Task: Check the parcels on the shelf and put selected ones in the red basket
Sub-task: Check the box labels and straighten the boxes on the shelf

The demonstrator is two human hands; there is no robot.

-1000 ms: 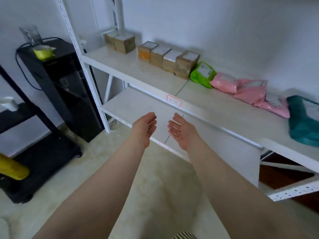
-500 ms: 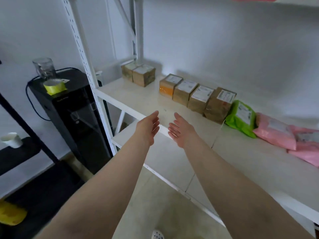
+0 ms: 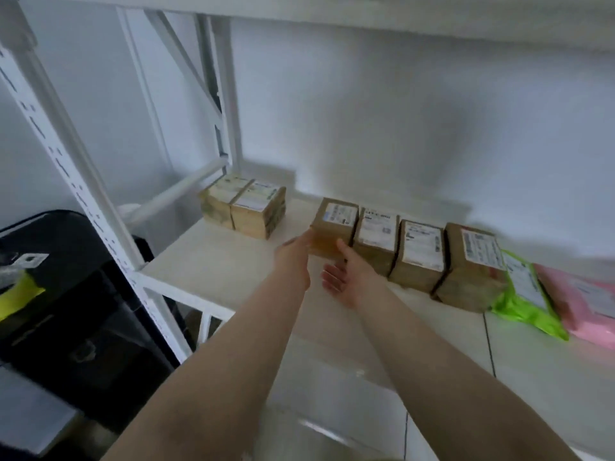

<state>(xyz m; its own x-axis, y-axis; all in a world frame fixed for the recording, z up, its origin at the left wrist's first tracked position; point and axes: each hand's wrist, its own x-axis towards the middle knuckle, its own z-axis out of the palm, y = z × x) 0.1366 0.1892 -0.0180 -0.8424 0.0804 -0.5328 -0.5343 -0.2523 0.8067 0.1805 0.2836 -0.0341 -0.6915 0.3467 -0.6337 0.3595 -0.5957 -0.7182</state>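
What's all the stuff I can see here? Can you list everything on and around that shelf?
Shelf: one, white metal, spans the middle of the view.
Paired cardboard boxes: two, brown, side by side at the shelf's back left.
Row of cardboard boxes: four, brown with white labels, middle of the shelf.
Green mailer bag: one, right of the row.
Pink mailer bag: at least one, far right, cut off by the edge.
Black cabinet: one, left of the shelf.
Yellow-green object: one, on the cabinet, blurred.
Left hand: reaching the leftmost box of the row.
Right hand: open, palm up, before that box.
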